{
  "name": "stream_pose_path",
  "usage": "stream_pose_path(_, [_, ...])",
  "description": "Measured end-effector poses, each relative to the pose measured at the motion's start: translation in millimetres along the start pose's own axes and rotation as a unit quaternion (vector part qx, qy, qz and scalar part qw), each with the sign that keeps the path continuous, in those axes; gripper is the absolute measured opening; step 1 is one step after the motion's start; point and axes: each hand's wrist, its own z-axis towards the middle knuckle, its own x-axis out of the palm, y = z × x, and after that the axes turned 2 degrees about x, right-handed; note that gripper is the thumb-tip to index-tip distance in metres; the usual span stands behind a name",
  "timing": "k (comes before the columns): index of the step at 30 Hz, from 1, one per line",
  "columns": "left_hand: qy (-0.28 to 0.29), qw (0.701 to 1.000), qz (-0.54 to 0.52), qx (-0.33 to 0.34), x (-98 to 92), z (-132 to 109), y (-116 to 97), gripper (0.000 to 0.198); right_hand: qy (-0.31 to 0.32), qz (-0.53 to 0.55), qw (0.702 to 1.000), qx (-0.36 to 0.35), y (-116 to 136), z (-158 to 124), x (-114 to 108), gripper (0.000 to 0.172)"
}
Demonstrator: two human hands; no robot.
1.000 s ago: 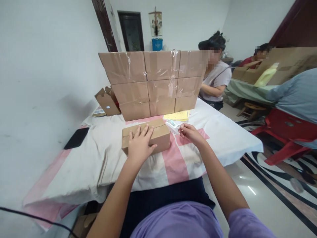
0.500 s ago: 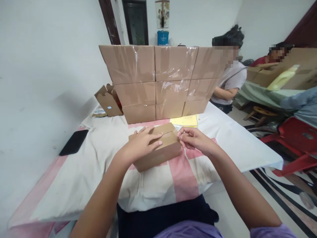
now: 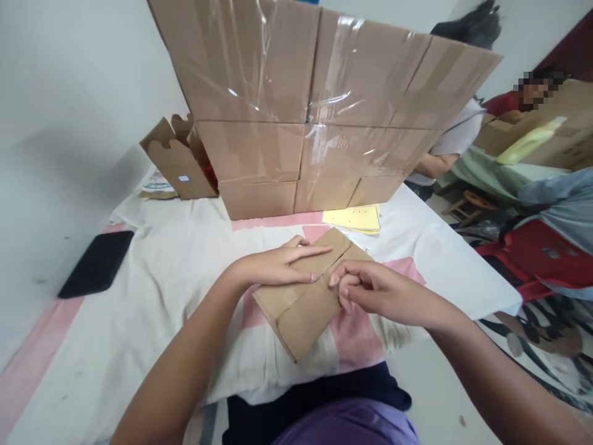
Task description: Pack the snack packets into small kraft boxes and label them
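Observation:
A small brown cardboard box (image 3: 303, 309) lies turned at an angle on the pink and white cloth (image 3: 152, 290) in front of me. My left hand (image 3: 278, 264) rests flat on its top with the fingers stretched out across the flaps. My right hand (image 3: 370, 290) is at the box's right edge with the fingers curled together in a pinch against the flap seam. What they pinch is too small to make out.
A wall of taped cardboard boxes (image 3: 306, 105) stands close behind. An open small carton (image 3: 178, 161) sits at the back left, a black phone (image 3: 97, 262) at the left, yellow sheets (image 3: 354, 218) behind the box. Two other people (image 3: 445, 154) sit at the right, near red chairs (image 3: 542, 253).
The view has moved closer and lower. The small box has turned further to an angle and come nearer me. My right hand has shifted onto its right edge; the white tape tool is no longer seen.

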Motion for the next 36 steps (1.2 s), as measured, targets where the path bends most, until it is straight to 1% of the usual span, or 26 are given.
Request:
stream_pose_path(3, [0.007,0.998,-0.061,0.017,-3.2,4,8,0.078,0.011,-0.017,1.0,0.008,5,3,2,0.012])
stream_pose_path(6, [0.013,0.995,-0.093,0.019,-4.9,4,11,0.078,0.019,-0.019,0.999,0.025,11,7,4,0.016])
stream_pose_path(8, [0.02,0.993,-0.112,0.009,-6.5,4,13,0.073,0.018,-0.012,0.999,0.035,13,9,5,0.017])
stream_pose_path(12, [0.02,0.989,-0.147,-0.008,-8.9,3,18,0.063,-0.008,-0.012,0.999,0.041,15,10,4,0.018])
stream_pose_path(13, [0.019,0.989,-0.149,-0.01,-8.7,3,19,0.062,-0.008,-0.022,0.999,0.042,15,9,4,0.023])
stream_pose_path(14, [0.017,0.989,-0.147,-0.012,-8.0,4,20,0.063,-0.001,-0.034,0.998,0.045,16,8,3,0.034])
stream_pose_path(17, [0.01,0.992,-0.127,-0.014,-4.8,6,18,0.065,0.017,-0.064,0.996,0.054,18,6,4,0.077])
stream_pose_path(18, [0.008,0.993,-0.121,-0.012,-3.8,7,17,0.065,0.014,-0.066,0.996,0.056,19,6,5,0.087])
stream_pose_path(20, [0.004,0.994,-0.113,-0.004,-2.6,7,14,0.065,-0.009,-0.054,0.997,0.062,21,7,9,0.096])
stream_pose_path(24, [0.0,0.995,-0.097,-0.01,-2.4,6,8,0.065,-0.048,0.004,0.993,0.107,24,13,16,0.104])
stream_pose_path(26, [0.0,0.996,-0.086,-0.006,-2.3,6,6,0.065,-0.051,0.036,0.99,0.125,23,17,17,0.106])
stream_pose_path(29, [0.001,0.997,-0.077,0.012,-2.0,7,6,0.066,-0.048,0.073,0.988,0.127,22,21,18,0.107])
stream_pose_path(34, [-0.007,0.997,-0.077,0.022,-0.7,8,9,0.06,-0.054,0.083,0.984,0.15,24,24,22,0.111])
stream_pose_path(36, [-0.012,0.995,-0.094,0.017,0.3,7,9,0.062,-0.057,0.081,0.983,0.156,24,25,23,0.111])
